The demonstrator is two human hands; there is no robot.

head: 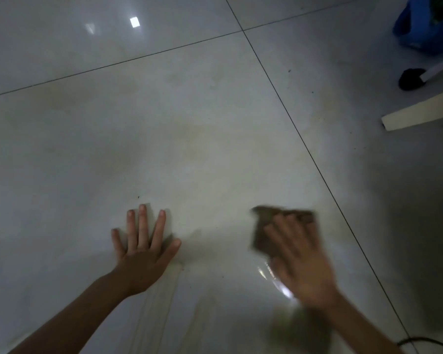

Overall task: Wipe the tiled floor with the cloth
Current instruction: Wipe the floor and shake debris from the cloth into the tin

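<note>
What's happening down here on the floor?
A person is wiping the glossy tiled floor by hand. Their right hand presses flat on a brown cloth and is blurred, so it seems mid-swipe. Their left hand rests flat on the tile beside it, fingers spread, apparently for support. A wet-looking streak shines near the right wrist. Off to the right lie a pale wooden strip and something blue.
</note>
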